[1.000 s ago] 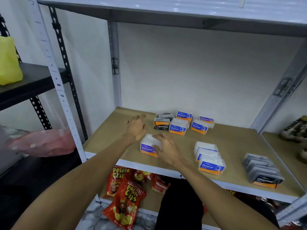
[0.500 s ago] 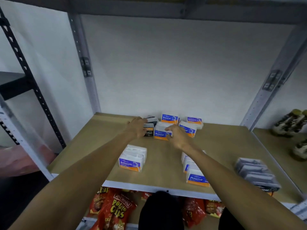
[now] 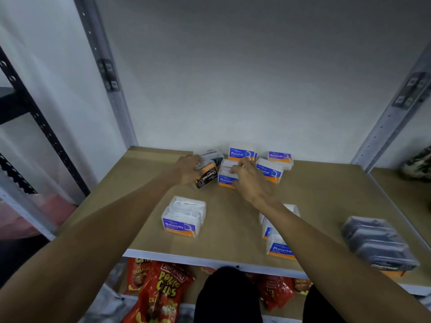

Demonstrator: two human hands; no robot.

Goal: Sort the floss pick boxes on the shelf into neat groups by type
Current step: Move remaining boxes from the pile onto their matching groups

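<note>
The left hand (image 3: 188, 169) grips the tilted Charcoal box (image 3: 208, 176) at its three o'clock; the right hand (image 3: 252, 181) curls over a Round box (image 3: 225, 177) at its nine o'clock.

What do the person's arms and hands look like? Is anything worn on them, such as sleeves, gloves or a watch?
Both arms are bare as far as the picture shows: no sleeve covers the left forearm or the right forearm. The left hand and the right hand wear no glove, and no watch, bracelet or ring shows.
</note>
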